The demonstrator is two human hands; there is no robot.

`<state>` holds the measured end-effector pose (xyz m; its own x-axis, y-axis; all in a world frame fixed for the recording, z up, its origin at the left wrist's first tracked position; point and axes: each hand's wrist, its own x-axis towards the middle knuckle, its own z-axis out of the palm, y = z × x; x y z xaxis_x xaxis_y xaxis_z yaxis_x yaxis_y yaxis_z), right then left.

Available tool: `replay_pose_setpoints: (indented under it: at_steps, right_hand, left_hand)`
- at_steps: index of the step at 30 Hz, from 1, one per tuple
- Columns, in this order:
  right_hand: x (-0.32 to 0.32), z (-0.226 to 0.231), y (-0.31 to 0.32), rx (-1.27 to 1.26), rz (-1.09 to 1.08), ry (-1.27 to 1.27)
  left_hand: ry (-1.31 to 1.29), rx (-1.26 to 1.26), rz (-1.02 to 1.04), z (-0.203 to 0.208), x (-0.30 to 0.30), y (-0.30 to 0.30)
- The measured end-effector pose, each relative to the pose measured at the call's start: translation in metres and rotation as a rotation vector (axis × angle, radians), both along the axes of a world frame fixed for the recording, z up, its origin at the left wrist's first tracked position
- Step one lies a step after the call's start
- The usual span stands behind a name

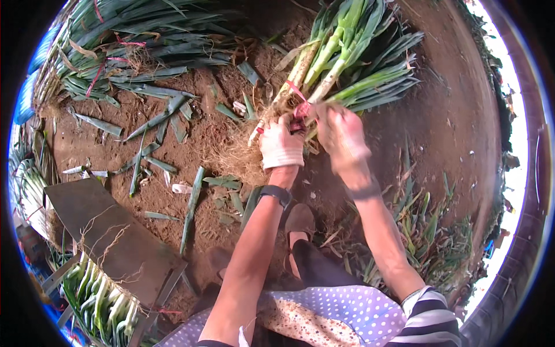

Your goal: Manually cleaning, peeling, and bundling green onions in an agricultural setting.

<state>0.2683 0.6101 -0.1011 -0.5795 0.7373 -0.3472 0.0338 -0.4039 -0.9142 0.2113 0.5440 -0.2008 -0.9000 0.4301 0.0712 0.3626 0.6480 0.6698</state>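
A bundle of leeks (334, 63) lies on the soil at the top centre, green leaves pointing away and pale roots (234, 155) toward the lower left. A red plastic strip (302, 109) goes round its stems near the root end. My left hand (281, 143), in a light glove, is closed on the strip against the stems. Just right of it is my right hand (344, 136), also gloved, beside the stems and strip. Motion smears its fingers; they look curled, but what they hold cannot be made out.
More leeks (150, 49), tied with red strips, are piled at the upper left. A metal plate-like stand (110, 231) is at the lower left, leeks (101, 303) beside it. Cut leaves (193, 208) litter the soil; a leafy heap (436, 237) lies right of my foot.
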Motion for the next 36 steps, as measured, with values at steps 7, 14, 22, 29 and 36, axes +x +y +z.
replay_pose_setpoints:
  at_steps: [7, 14, 22, 29, 36]
  right_hand:
    - [0.124, 0.08, -0.06, 0.429, 0.048, -0.344]
    - [0.127, 0.116, -0.085, 0.162, -0.101, -0.456]
    - [0.196, 0.097, -0.037, 0.576, 0.329, -0.96]
    - [0.07, -0.017, 0.016, 0.428, 0.203, -0.584]
    - [-0.032, -0.035, 0.087, 0.188, 0.2, -0.148]
  left_hand:
    - [-0.067, 0.029, -0.11, 0.009, 0.023, -0.003]
    - [-0.107, 0.009, -0.218, 0.009, 0.029, -0.003]
    - [-0.273, 0.005, -0.094, 0.004, -0.006, 0.004]
    - [-0.163, 0.147, -0.046, -0.011, -0.006, -0.003]
    - [-0.198, 0.129, -0.027, -0.008, 0.002, -0.003]
